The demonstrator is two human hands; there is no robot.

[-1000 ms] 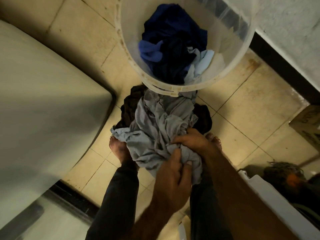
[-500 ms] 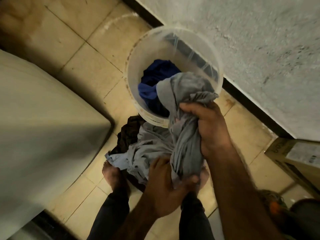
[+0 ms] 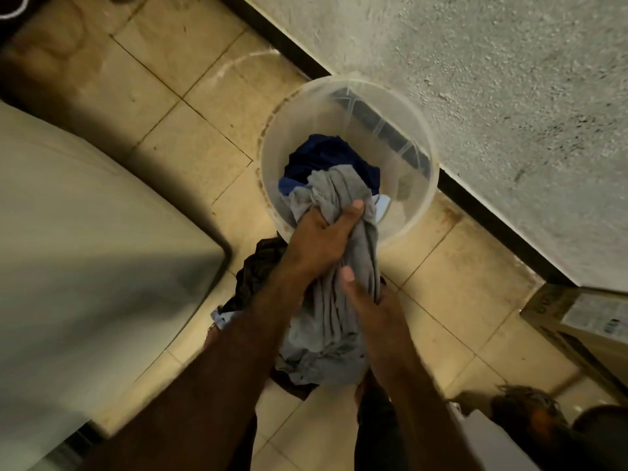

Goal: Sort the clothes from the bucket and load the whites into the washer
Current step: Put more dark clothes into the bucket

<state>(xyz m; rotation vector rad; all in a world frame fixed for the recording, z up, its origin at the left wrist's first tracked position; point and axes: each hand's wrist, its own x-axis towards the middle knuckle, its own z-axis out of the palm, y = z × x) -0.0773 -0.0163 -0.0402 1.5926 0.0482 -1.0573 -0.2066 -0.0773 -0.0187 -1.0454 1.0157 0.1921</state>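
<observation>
A translucent plastic bucket (image 3: 423,158) stands on the tiled floor against the wall, with dark blue clothes (image 3: 323,154) inside. A light grey garment (image 3: 326,324) hangs bunched in front of the bucket, its top end over the rim. My left hand (image 3: 319,243) grips its upper part at the bucket's near edge. My right hand (image 3: 370,304) grips it lower down on the right side. A dark garment (image 3: 258,273) lies on the floor under my arms. The washer's cream top (image 3: 85,249) fills the left side.
A rough grey wall (image 3: 492,96) with a black skirting runs diagonally behind the bucket. A cardboard box (image 3: 577,321) sits at the right. A white object (image 3: 492,436) and a dark tangled bundle (image 3: 526,406) are at the lower right. My legs stand below the garment.
The grey garment has been lifted off the floor pile and gathered up. My left hand moved up to grip it near the bucket rim, and my right hand now holds it lower.
</observation>
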